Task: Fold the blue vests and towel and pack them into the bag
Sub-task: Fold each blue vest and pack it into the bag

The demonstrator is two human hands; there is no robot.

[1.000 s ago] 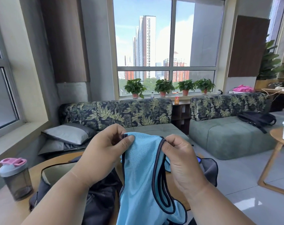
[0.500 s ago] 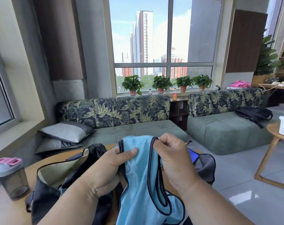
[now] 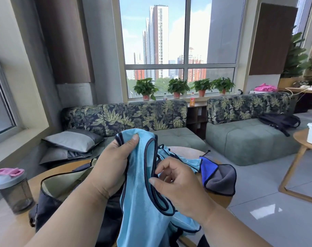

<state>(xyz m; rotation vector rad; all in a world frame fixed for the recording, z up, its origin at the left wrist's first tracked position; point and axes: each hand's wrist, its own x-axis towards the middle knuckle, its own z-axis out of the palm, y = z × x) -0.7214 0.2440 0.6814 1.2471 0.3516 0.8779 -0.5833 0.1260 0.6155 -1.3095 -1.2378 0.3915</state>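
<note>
A light blue vest (image 3: 141, 196) with dark trim hangs in front of me over the round wooden table (image 3: 183, 152). My left hand (image 3: 112, 168) pinches its upper shoulder strap between thumb and fingers. My right hand (image 3: 176, 186) is lower, fingers curled around the dark-trimmed edge of the armhole. A second light blue vest (image 3: 185, 160) lies on the table behind it. A blue and grey towel (image 3: 217, 173) lies at the table's right edge. The dark bag (image 3: 58, 191) with a pale lining stands open at the left.
A shaker bottle (image 3: 12, 189) with a pink lid stands at the table's left. Leaf-print sofas (image 3: 133, 118) run under the window. A second wooden table (image 3: 305, 148) with a white box is at the right. Grey tiled floor lies between.
My right hand has let go of the top strap and dropped down to the armhole edge. The towel and second vest have come into view behind it.
</note>
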